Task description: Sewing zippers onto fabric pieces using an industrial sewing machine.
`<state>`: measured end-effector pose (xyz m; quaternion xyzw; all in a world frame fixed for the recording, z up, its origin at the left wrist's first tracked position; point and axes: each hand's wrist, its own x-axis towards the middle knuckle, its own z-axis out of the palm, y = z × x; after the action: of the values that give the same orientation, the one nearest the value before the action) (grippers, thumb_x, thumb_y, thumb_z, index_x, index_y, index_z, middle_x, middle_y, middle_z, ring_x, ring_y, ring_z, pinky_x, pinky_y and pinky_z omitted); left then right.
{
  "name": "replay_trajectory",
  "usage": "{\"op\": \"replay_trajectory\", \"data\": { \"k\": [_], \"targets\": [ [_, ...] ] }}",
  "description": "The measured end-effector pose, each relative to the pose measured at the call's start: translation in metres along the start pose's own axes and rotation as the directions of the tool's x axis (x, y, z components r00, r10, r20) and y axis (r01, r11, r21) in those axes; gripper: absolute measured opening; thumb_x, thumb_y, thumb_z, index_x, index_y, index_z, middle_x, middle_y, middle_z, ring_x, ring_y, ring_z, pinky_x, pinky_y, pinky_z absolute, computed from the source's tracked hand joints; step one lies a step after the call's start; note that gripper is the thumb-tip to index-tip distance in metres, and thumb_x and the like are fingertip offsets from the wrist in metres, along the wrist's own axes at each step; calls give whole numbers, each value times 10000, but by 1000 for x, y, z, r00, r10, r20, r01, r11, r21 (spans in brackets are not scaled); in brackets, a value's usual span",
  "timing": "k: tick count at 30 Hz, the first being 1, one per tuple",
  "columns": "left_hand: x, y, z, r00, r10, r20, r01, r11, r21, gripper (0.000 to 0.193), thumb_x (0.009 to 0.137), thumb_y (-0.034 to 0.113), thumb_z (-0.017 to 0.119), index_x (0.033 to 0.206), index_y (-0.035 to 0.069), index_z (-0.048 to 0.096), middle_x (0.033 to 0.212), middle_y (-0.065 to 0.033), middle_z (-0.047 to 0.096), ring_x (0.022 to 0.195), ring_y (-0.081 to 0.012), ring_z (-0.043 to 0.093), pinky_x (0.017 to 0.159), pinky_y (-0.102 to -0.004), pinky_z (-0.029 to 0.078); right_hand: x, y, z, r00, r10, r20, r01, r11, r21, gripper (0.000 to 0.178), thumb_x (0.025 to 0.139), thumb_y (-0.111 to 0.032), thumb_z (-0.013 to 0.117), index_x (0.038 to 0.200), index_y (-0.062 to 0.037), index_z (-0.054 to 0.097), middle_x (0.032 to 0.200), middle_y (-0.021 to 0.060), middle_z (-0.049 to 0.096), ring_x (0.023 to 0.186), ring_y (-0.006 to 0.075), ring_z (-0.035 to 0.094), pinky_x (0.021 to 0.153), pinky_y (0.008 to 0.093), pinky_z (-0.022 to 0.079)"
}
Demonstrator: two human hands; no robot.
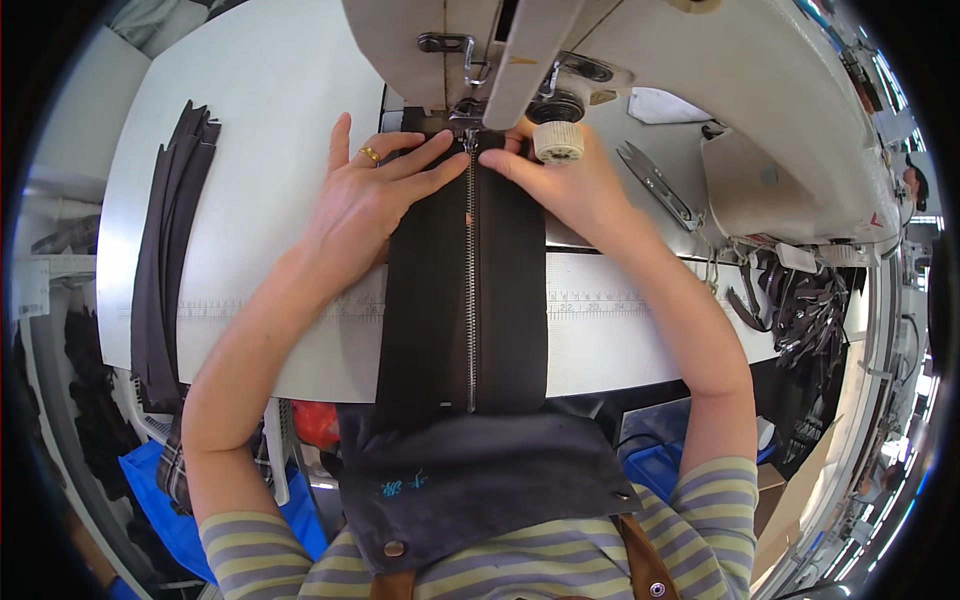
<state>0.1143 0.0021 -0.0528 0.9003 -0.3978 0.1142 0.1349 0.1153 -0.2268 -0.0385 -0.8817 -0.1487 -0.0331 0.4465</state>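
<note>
A strip of black fabric with a metal zipper (471, 270) down its middle lies under the needle area of a white sewing machine (660, 50). My left hand (375, 195) rests on the black fabric (425, 270), fingers stretched toward the presser foot (468, 115) and the little finger raised. Its thumb is hidden. One fingertip touches the zipper's left side. From the right, my right hand (570, 185) lies on the fabric with its thumb stretched beside the zipper. A white knob (558, 142) on the machine hides part of its fingers.
A stack of dark fabric strips (170, 250) lies on the left of the white table (270, 120). Right of the machine bed are thread snips (660, 185) and a tangle of dark zippers (810, 310). A printed ruler scale (590, 305) runs across the table near its front edge.
</note>
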Motion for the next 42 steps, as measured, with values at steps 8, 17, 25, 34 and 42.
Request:
{"op": "replay_trajectory", "data": {
  "k": [8, 17, 25, 34, 42],
  "targets": [
    [-8, 5, -1, 992, 110, -60, -106, 992, 67, 567, 718, -24, 593, 1233, 210, 633, 1309, -20, 595, 1156, -223, 550, 1080, -675, 167, 2, 6, 11, 996, -80, -29, 71, 971, -227, 202, 849, -184, 714, 993, -45, 736, 964, 105, 728, 863, 185, 685, 805, 281, 514],
    [-12, 11, -5, 1000, 3, 19, -3, 1000, -5, 514, 766, 68, 608, 1252, 234, 637, 1337, 0, 583, 1163, -228, 549, 1098, -658, 122, -3, 11, 14, 987, -156, -34, 130, 907, -401, 220, 858, -213, 703, 1018, -64, 727, 970, 96, 725, 858, 220, 685, 787, 306, 523],
    [-9, 6, -2, 1000, -8, 12, 9, 999, -46, 533, 760, 56, 606, 1259, 239, 631, 1339, -14, 582, 1169, -246, 542, 1111, -641, 128, 3, 15, 13, 989, -140, -56, 114, 939, -325, 247, 874, -275, 682, 1042, -99, 724, 966, 88, 722, 836, 225, 685, 748, 300, 523],
    [-13, 8, 1, 998, 28, -51, -28, 1000, 15, 524, 768, 49, 582, 1251, 244, 637, 1328, 0, 589, 1151, -229, 554, 1093, -669, 111, 1, 14, 12, 985, -170, -31, 141, 892, -429, 251, 874, -292, 681, 1016, -89, 725, 914, 99, 719, 818, 234, 687, 727, 309, 527],
    [-14, 15, -8, 999, -26, 27, 27, 998, -63, 626, 703, -43, 588, 1269, 221, 628, 1345, -10, 577, 1167, -243, 528, 1102, -655, 118, -1, 15, 14, 977, -201, -64, 149, 874, -463, 228, 864, -277, 688, 996, -96, 731, 910, 100, 719, 806, 250, 691, 712, 327, 532]
  ]
}}
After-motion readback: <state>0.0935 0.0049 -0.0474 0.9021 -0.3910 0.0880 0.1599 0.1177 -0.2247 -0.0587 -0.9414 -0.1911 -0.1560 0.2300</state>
